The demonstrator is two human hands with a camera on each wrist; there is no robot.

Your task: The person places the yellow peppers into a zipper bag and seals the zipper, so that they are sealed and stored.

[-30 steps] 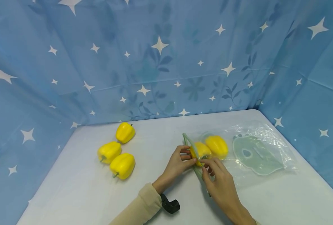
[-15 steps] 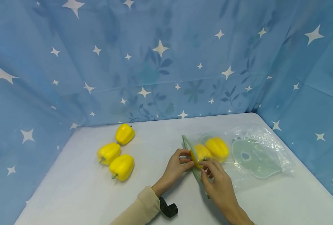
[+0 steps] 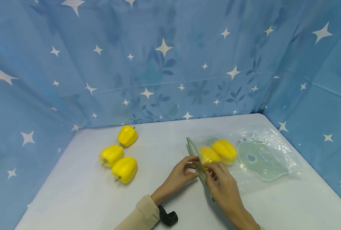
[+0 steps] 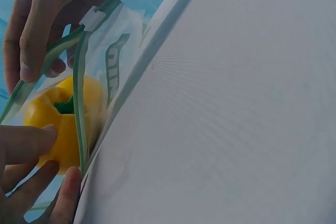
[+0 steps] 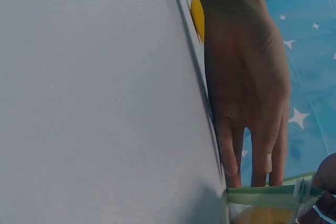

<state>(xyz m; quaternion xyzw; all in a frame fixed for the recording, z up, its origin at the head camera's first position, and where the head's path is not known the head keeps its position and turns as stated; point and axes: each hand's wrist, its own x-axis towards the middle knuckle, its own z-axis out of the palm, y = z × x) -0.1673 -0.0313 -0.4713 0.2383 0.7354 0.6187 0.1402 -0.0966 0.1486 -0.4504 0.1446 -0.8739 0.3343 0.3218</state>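
A clear zip bag (image 3: 291,159) with a green-edged mouth (image 3: 192,147) lies on the right half of the table, its mouth towards the left. Inside it are two yellow bell peppers, one (image 3: 209,155) near the mouth and another (image 3: 225,150) deeper in. My right hand (image 3: 226,190) pinches one edge of the mouth between thumb and fingers, holding it apart from the other edge. At the opening, my left hand (image 3: 179,175) has its fingers extended; in the left wrist view they reach the nearer pepper (image 4: 50,109). A white slider (image 4: 92,19) sits at one end of the zip.
Three more yellow bell peppers lie loose on the left of the white table (image 3: 81,191), among them a front one (image 3: 125,170). A pale green leaf shape (image 3: 260,159) shows on the bag. A black device (image 3: 168,217) is at my left wrist. A blue starred curtain (image 3: 158,70) surrounds the table.
The two bagged peppers have shifted slightly right, deeper into the bag. My left hand has drawn back a little towards the lower left. The right hand keeps its hold on the edge.
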